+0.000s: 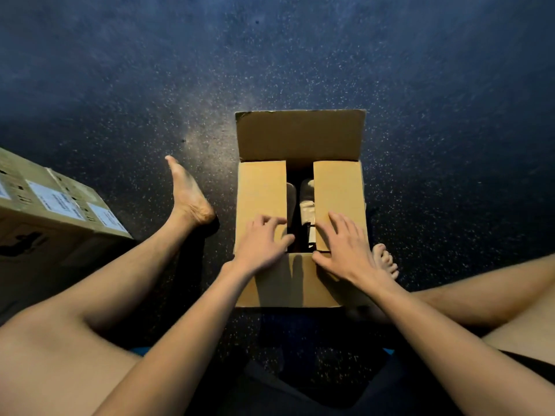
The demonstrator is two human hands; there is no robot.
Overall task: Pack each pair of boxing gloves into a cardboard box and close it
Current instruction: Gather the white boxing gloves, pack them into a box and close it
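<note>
Resting open-fingered on cardboard box [300,136] flaps [260,187]: left hand [260,240], right hand [345,246]; gloves [307,195] beneath.

Bare arms [180,325], bare legs [90,295], bare feet [189,193] — only dark shorts [534,363] worn.

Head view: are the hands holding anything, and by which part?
Nothing gripped: left hand presses the left flap, right hand the right flap, near their inner edges.

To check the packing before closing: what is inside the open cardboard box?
Through the gap between its two folded side flaps, the cardboard box shows pale and dark parts of boxing gloves. The flaps, the left hand and the right hand cover the rest.
</note>
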